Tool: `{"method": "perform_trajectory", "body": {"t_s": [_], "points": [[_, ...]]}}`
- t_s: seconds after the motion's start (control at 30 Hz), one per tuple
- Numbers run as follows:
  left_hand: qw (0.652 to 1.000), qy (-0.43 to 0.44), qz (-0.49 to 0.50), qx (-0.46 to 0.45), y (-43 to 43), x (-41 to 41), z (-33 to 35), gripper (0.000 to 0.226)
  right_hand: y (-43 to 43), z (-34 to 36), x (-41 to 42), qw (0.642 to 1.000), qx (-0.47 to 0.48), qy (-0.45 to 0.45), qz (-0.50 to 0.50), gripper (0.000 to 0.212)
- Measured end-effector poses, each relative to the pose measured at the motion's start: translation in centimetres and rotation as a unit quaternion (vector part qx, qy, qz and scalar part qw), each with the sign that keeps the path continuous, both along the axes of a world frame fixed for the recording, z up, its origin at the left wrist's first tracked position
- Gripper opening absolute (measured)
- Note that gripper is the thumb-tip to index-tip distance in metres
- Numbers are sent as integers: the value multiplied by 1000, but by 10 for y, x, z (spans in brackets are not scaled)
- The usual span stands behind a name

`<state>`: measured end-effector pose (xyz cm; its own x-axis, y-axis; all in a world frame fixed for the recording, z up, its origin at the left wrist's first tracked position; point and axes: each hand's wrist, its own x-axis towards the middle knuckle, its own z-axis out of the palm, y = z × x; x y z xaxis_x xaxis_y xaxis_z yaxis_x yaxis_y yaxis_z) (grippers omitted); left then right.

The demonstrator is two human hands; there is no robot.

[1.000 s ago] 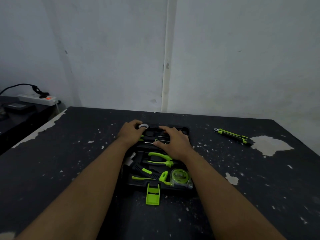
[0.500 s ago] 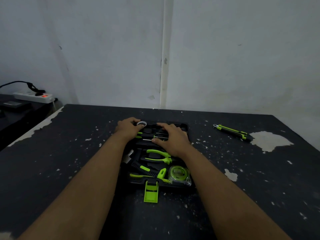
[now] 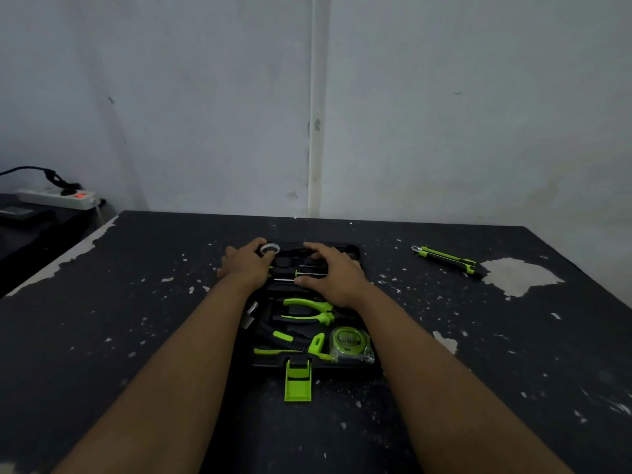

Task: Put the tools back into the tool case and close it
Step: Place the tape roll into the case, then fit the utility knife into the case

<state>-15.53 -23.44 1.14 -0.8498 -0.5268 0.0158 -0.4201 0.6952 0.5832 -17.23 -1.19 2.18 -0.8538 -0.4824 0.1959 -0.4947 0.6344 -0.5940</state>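
An open black tool case lies flat on the table in front of me, its green latch hanging toward me. Inside it lie green-handled pliers, a hammer and a green tape measure. At the far end my left hand pinches a small white tape roll between thumb and finger. My right hand rests spread over the thin screwdrivers, covering their right ends. A green and black utility knife lies outside the case at the far right.
The black table has chipped paint, with a large bare patch beside the knife. A white wall stands close behind the table's far edge. A power strip sits on a lower surface at the left.
Both hands stay at the far end of the case. My view has shifted slightly, and the tape roll stays between my left thumb and finger.
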Motion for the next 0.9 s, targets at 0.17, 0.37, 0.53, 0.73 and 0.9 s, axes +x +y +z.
{"method": "perform_trajectory", "body": {"t_s": [0.17,0.37,0.53,0.73,0.9], "points": [[996,-24,-36,-73,2,4,3,43,-1,-4,-6,998,-41,-37,0,83],[979,63,-63,-185,20,19,15,55,4,5,-2,971,-204,-124,-7,63],[974,95,-124,-164,56,28,13,60,20,18,-4,941,-321,-96,-47,42],[956,120,-227,-145,115,21,21,66,88,13,-19,963,-242,24,-116,37],[942,71,-305,-119,173,10,18,72,156,1,-29,971,-18,96,-219,42]]}}
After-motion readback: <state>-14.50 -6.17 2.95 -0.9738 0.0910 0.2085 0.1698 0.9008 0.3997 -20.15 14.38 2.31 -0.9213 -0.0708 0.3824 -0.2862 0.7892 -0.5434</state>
